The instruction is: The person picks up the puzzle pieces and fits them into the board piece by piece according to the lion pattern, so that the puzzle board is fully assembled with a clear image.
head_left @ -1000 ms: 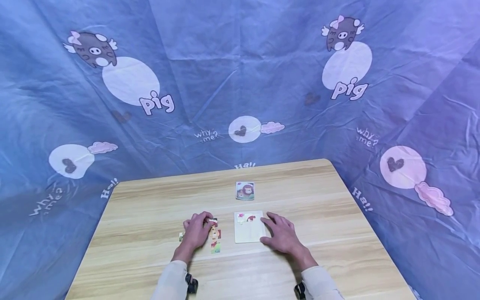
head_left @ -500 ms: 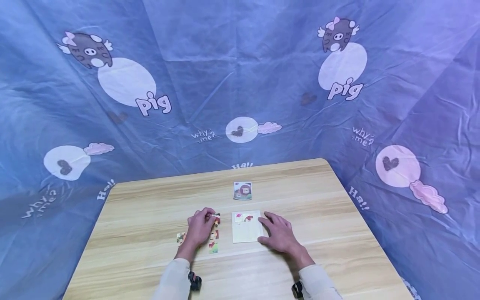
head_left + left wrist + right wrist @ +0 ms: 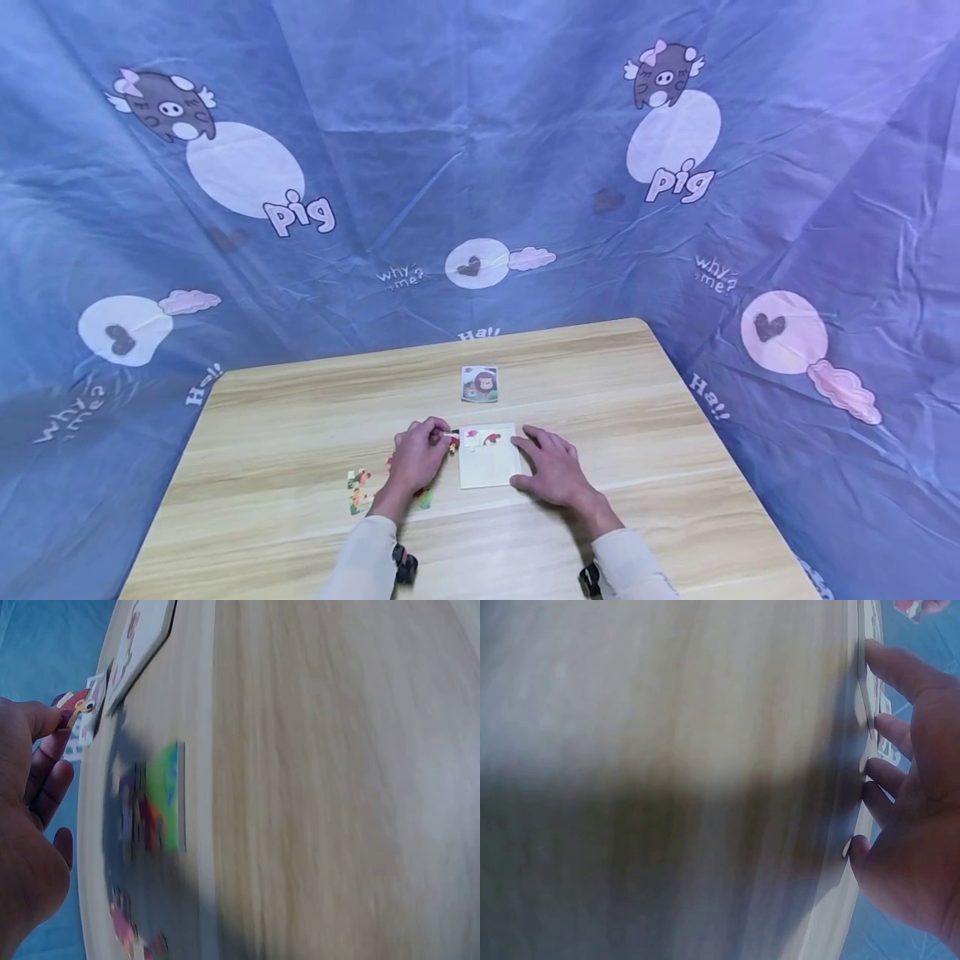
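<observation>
In the head view my left hand [image 3: 418, 458] pinches a red and dark jigsaw puzzle piece [image 3: 453, 444] just off the left edge of a white puzzle board [image 3: 487, 473]. The left wrist view shows this piece [image 3: 81, 703] between thumb and fingertips, raised above the table. Two pieces, one with a pink shape and one reddish-brown [image 3: 492, 439], lie along the board's far edge. My right hand [image 3: 553, 467] touches the board's right side with spread, fairly straight fingers. Below my left hand lies a green and red piece [image 3: 166, 799], partly hidden by the arm in the head view.
Several loose puzzle pieces [image 3: 358, 493] lie left of my left forearm. Beyond the board lies a picture card [image 3: 479, 384] with a lion-like animal. A blue printed cloth [image 3: 390, 192] hangs around the wooden table [image 3: 600, 367].
My left hand has picked up the red and dark puzzle piece and carried it rightward to the board's edge. My right hand stays at the board's right side. The head view has shifted slightly.
</observation>
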